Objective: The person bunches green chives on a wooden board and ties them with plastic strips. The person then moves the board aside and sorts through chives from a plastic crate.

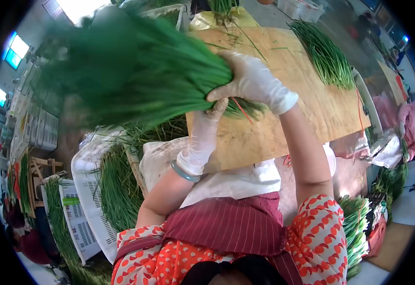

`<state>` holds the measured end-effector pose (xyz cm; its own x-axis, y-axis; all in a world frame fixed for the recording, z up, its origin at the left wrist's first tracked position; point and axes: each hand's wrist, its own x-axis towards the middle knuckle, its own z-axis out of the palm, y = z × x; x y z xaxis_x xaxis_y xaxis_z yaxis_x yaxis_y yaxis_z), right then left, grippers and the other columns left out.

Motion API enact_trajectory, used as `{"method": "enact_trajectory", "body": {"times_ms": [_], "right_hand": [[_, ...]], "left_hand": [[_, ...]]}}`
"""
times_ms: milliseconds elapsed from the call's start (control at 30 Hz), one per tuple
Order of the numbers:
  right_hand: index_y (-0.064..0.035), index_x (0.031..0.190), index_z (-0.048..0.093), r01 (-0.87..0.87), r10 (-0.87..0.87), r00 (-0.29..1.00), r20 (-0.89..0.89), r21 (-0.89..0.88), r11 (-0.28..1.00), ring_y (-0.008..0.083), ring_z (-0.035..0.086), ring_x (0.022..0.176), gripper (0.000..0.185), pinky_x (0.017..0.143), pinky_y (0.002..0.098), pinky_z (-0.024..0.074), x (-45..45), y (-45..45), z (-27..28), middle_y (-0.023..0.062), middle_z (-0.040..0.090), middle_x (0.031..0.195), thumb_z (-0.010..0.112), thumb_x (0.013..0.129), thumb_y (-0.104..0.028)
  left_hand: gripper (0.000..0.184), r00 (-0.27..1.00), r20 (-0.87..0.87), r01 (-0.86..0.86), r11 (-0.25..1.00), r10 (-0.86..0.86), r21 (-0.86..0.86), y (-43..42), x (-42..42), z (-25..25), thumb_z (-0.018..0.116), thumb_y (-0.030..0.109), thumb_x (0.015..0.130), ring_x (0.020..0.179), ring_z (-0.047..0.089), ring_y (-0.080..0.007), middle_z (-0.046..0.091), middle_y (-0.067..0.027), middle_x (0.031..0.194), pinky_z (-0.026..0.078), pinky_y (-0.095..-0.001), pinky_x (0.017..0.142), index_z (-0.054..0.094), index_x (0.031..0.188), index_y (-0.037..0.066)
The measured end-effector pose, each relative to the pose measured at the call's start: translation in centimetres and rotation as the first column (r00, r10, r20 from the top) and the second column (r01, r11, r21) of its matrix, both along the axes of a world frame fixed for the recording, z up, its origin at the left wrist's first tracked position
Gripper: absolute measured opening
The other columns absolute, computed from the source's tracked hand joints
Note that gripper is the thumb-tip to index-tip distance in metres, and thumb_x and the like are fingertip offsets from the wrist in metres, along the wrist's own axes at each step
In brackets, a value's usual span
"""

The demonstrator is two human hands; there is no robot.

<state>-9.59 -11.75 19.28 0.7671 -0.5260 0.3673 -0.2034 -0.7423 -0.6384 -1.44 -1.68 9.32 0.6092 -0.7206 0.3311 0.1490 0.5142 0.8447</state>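
Observation:
A large bunch of garlic chives is raised above the wooden board, its leafy end blurred and fanning to the upper left. My right hand, in a white glove, is wrapped round the bunch near its cut end. From below, my left hand, also gloved, grips the same end; most of its fingers are hidden behind the leaves. A red tie hangs by the stem ends. Another pile of chives lies on the board's far right corner.
On the left stands a white plastic crate with loose chives beside the board. Stacked bunches are at the lower right. A red strip hangs over the board's right edge. More chives stand beyond the far edge.

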Motion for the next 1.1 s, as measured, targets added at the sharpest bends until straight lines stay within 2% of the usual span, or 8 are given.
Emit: {"method": "enact_trajectory", "body": {"times_ms": [67, 200, 500, 567, 700, 800, 1000, 1100], "right_hand": [[-0.0010, 0.106, 0.058, -0.084, 0.021, 0.940, -0.340, -0.170, 0.982, 0.0346, 0.061, 0.089, 0.068, 0.080, 0.0380, 0.0471, 1.1, 0.3, -0.2, 0.0205, 0.063, 0.094, 0.081, 0.056, -0.040], [-0.0017, 0.111, 0.059, -0.074, 0.006, 0.724, -0.689, -0.070, 0.995, 0.0336, 0.061, 0.094, 0.066, 0.084, 0.0366, 0.0467, 3.8, 0.5, -6.3, 0.0203, 0.064, 0.096, 0.077, 0.063, -0.043], [-0.0046, 0.137, 0.031, -0.192, 0.359, 0.578, -0.733, 0.305, 0.933, 0.0239, 0.057, 0.106, 0.095, 0.086, 0.0340, 0.0467, 1.1, -4.3, -3.2, 0.0160, 0.057, 0.120, 0.082, 0.061, -0.030], [-0.0049, 0.133, 0.037, -0.207, 0.346, 0.552, -0.759, 0.277, 0.938, 0.0274, 0.058, 0.105, 0.092, 0.086, 0.0348, 0.0466, 0.6, -3.7, -3.8, 0.0173, 0.059, 0.114, 0.082, 0.059, -0.033], [-0.0050, 0.127, 0.044, -0.221, 0.115, 0.646, -0.754, -0.040, 0.975, 0.0344, 0.057, 0.099, 0.080, 0.084, 0.0402, 0.0453, -0.5, -1.9, -4.9, 0.0161, 0.060, 0.107, 0.079, 0.060, -0.032], [-0.0089, 0.129, 0.042, -0.221, -0.172, 0.755, -0.633, -0.492, 0.842, 0.0322, 0.058, 0.098, 0.077, 0.075, 0.0401, 0.0485, -2.4, 0.6, -7.6, 0.0101, 0.058, 0.112, 0.077, 0.064, -0.035], [-0.0099, 0.132, 0.039, -0.212, -0.094, 0.891, -0.443, -0.591, 0.779, 0.0345, 0.045, 0.116, 0.082, 0.100, 0.0519, 0.0300, -5.3, 2.8, -10.2, 0.0150, 0.047, 0.127, 0.074, 0.063, -0.039], [-0.0088, 0.132, 0.040, -0.255, -0.066, 0.886, -0.459, -0.601, 0.757, 0.0374, 0.044, 0.116, 0.089, 0.101, 0.0538, 0.0283, -5.6, 2.9, -10.6, 0.0164, 0.044, 0.129, 0.074, 0.059, -0.048]], "left_hand": [[0.057, 0.994, 0.091, 0.038, 0.984, -0.055, 0.174, 2.0, -0.2, -1.2, 0.061, 0.042, 0.085, 0.104, 0.052, -0.0179, 0.053, -0.0097, 0.116, 0.041, -0.0330, 0.095, 0.045, 0.122, 0.002], [0.055, 0.693, -0.674, 0.671, 0.569, -0.254, 0.476, 4.9, 1.7, -6.1, 0.056, 0.043, 0.088, 0.092, 0.063, -0.0295, 0.060, -0.0211, 0.106, 0.051, -0.0378, 0.083, 0.049, 0.118, -0.002], [0.036, 0.878, 0.330, 0.158, 0.862, -0.345, 0.482, 5.7, 8.4, 4.3, 0.063, 0.019, 0.083, 0.089, 0.063, -0.0214, 0.066, -0.0125, 0.096, 0.048, -0.0293, 0.083, 0.057, 0.113, -0.001], [0.059, 0.313, 0.889, -0.063, 0.927, -0.333, 0.370, 3.5, 9.3, 5.2, 0.072, 0.024, 0.074, 0.107, 0.055, -0.0292, 0.056, -0.0154, 0.119, 0.041, -0.0371, 0.095, 0.050, 0.125, 0.004], [0.089, -0.221, 0.900, -0.182, 0.922, -0.377, 0.341, -1.7, 9.3, 1.2, 0.076, 0.032, 0.065, 0.119, 0.044, -0.0349, 0.048, -0.0174, 0.128, 0.033, -0.0400, 0.102, 0.032, 0.137, 0.005], [0.093, -0.093, 0.683, -0.236, 0.682, -0.725, 0.692, -1.1, 7.3, 2.9, 0.076, 0.024, 0.065, 0.123, 0.038, -0.0362, 0.045, -0.0208, 0.128, 0.032, -0.0383, 0.103, 0.024, 0.140, 0.003], [0.090, -0.284, 0.874, -0.447, 0.860, -0.396, 0.244, 4.2, 3.0, -1.0, 0.071, 0.024, 0.067, 0.124, 0.035, -0.0349, 0.039, -0.0196, 0.131, 0.027, -0.0458, 0.104, 0.023, 0.138, -0.002], [0.103, -0.060, 0.936, -0.406, 0.865, -0.346, 0.293, 5.4, 1.9, -1.7, 0.075, 0.040, 0.060, 0.127, 0.028, -0.0374, 0.032, -0.0198, 0.137, 0.020, -0.0482, 0.107, 0.022, 0.138, -0.002]]}}
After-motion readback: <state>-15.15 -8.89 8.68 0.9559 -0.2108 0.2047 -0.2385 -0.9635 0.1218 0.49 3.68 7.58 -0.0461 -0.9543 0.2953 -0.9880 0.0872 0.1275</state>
